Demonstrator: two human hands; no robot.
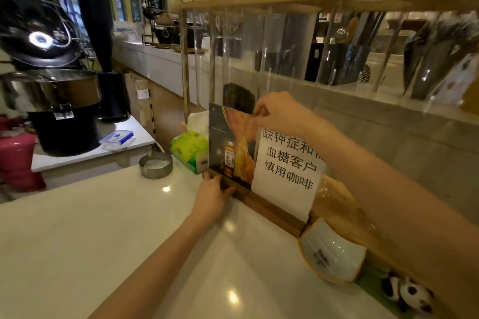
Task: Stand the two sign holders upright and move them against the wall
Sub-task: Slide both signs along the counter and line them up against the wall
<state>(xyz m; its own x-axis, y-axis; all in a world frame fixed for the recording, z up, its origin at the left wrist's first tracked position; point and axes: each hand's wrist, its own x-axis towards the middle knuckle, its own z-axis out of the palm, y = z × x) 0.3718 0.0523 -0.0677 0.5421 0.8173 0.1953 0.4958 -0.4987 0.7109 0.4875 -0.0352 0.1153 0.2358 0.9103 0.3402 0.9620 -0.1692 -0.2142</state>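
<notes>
Two sign holders are standing upright side by side on the white counter (103,228), close to the grey wall (414,142). The left sign holder (230,147), a clear acrylic sheet in a dark wooden base, is showing a glossy poster of a bottle against orange drapery. The right sign holder (285,171) is carrying white paper printed with black characters, slotted into a longer wooden base.

The left hand (211,195) is pinching the left holder's wooden base, thumb and fingers closed around its end. The right hand (278,111) is gripping the top edge where the two sheets are meeting; which sheet its fingers are holding is probably the left one, though blur is making this unclear.

The counter is looking smooth and glossy, reflecting ceiling lights. A round metal tin (155,164) and a green tissue pack (189,149) are sitting beyond the holders, and a shallow ceramic dish (333,254) is leaning nearby to the right.
</notes>
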